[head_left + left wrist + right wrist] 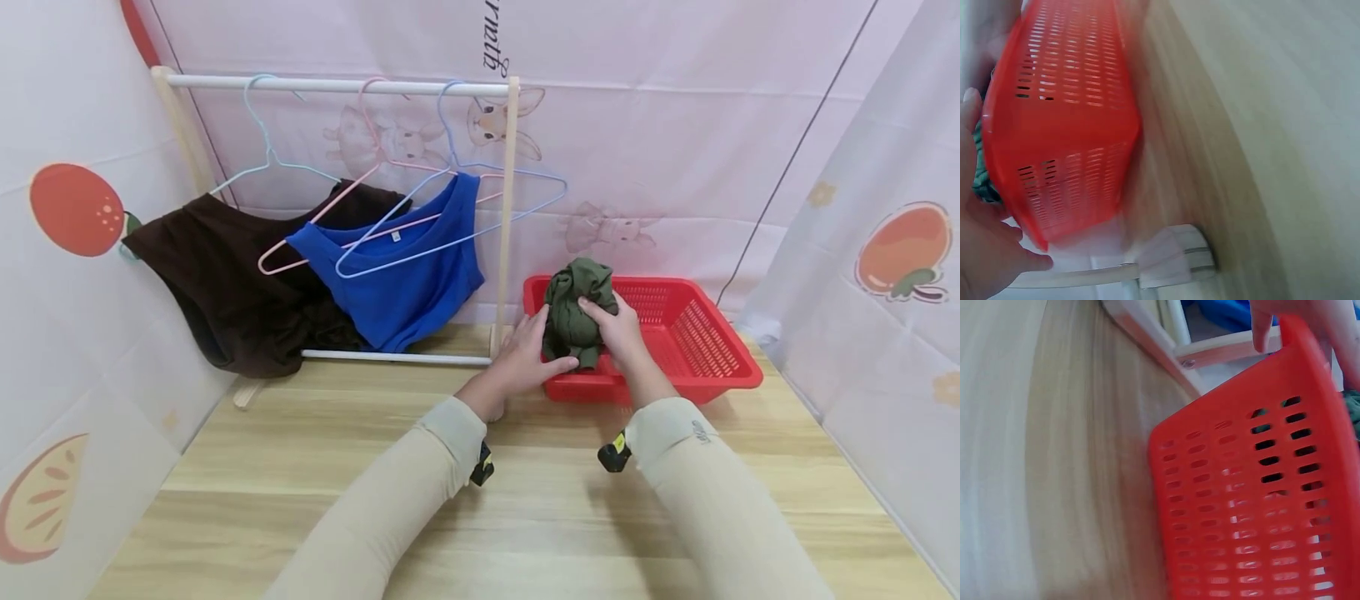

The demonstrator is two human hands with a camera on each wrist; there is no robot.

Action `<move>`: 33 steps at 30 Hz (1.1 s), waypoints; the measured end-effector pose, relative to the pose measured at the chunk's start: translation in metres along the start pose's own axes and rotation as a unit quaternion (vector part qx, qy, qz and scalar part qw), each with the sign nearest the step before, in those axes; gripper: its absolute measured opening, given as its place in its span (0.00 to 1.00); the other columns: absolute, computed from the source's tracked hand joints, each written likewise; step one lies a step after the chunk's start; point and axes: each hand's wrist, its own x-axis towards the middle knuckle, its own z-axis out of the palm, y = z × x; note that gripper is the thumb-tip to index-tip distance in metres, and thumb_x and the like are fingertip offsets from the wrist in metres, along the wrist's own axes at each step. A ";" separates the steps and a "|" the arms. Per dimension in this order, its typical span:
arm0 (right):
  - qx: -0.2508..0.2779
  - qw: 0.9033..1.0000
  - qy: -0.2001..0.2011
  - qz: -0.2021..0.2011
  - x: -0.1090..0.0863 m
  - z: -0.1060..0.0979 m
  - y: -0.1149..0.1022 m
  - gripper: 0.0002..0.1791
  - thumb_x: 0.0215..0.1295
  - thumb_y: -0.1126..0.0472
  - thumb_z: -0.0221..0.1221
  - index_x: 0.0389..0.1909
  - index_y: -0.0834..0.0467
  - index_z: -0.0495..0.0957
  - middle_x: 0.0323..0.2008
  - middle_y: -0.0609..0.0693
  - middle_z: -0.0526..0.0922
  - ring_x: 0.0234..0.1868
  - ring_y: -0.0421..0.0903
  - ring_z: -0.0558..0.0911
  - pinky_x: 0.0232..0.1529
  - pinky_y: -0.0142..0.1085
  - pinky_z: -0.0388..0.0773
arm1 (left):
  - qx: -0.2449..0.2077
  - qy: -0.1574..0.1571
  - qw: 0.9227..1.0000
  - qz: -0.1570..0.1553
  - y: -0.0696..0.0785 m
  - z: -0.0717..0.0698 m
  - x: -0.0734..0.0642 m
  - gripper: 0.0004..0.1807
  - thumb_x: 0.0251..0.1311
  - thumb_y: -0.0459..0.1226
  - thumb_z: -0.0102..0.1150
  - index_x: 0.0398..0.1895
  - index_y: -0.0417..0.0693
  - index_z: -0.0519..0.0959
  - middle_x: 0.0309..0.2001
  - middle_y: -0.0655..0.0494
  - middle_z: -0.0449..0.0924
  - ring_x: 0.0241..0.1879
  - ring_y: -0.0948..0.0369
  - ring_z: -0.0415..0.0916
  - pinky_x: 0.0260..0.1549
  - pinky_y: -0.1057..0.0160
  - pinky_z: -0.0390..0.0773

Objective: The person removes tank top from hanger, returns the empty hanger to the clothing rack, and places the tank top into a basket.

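Note:
A bundled dark green garment (pixel 577 312) is above the left part of the red basket (pixel 697 383). My right hand (pixel 622 333) grips its right side, with the thumb across the front of the cloth. At the garment's left edge, my left hand (pixel 522 358) holds it between spread fingers and a thumb that lies along its lower end. In the left wrist view, the red basket (pixel 1066 125) hides most of the green cloth (pixel 984 172). Only a sliver of green cloth (pixel 1352 409) shows behind the rim in the right wrist view.
Left of the basket stands a clothes rack (pixel 337 83) carrying a light-green hanger (pixel 268 154), a pink hanger (pixel 378 157) and a blue hanger (pixel 452 158). A dark brown garment (pixel 232 275) and a blue sleeveless top (pixel 405 287) hang there. Wooden tabletop (pixel 540 517) lies in front.

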 end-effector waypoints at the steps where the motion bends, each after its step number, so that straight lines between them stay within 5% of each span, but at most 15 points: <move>1: -0.009 1.000 -0.004 0.007 0.001 0.000 0.002 0.36 0.65 0.42 0.61 0.71 0.47 0.64 0.66 0.55 0.70 0.61 0.52 0.73 0.61 0.52 0.73 | 0.009 -0.004 1.000 -0.007 -0.001 0.001 0.000 0.56 0.59 0.63 0.58 0.80 0.51 0.40 0.79 0.51 0.46 0.78 0.48 0.40 0.70 0.35 0.46; 11: -0.080 0.995 -0.032 0.046 0.002 0.004 0.004 0.38 0.66 0.44 0.60 0.73 0.51 0.61 0.68 0.59 0.68 0.64 0.58 0.71 0.63 0.53 0.71 | 0.128 -0.043 0.991 -0.027 -0.001 0.011 0.002 0.45 0.68 0.63 0.42 0.79 0.47 0.47 0.79 0.51 0.43 0.79 0.49 0.33 0.71 0.37 0.47; 20: -0.184 0.980 -0.066 0.045 0.009 0.005 0.013 0.43 0.67 0.42 0.58 0.76 0.55 0.53 0.71 0.63 0.63 0.67 0.60 0.67 0.67 0.54 0.66 | 0.229 -0.067 0.971 -0.031 0.005 0.010 0.001 0.38 0.71 0.61 0.36 0.78 0.54 0.53 0.80 0.53 0.42 0.79 0.50 0.35 0.70 0.38 0.53; 27: -0.197 0.974 -0.074 0.086 0.012 0.006 0.015 0.55 0.65 0.41 0.59 0.79 0.55 0.35 0.76 0.63 0.49 0.73 0.61 0.57 0.71 0.57 0.58 | 0.223 -0.064 0.972 -0.037 0.004 0.012 0.001 0.35 0.71 0.59 0.36 0.78 0.59 0.53 0.80 0.54 0.41 0.79 0.51 0.34 0.70 0.39 0.53; 33: -0.242 0.968 -0.034 0.058 0.013 0.005 0.014 0.51 0.65 0.49 0.60 0.79 0.52 0.38 0.76 0.65 0.49 0.74 0.64 0.53 0.70 0.61 0.57 | 0.211 -0.060 0.975 -0.040 0.004 0.011 0.002 0.36 0.71 0.59 0.37 0.78 0.60 0.52 0.80 0.53 0.41 0.79 0.50 0.35 0.69 0.37 0.55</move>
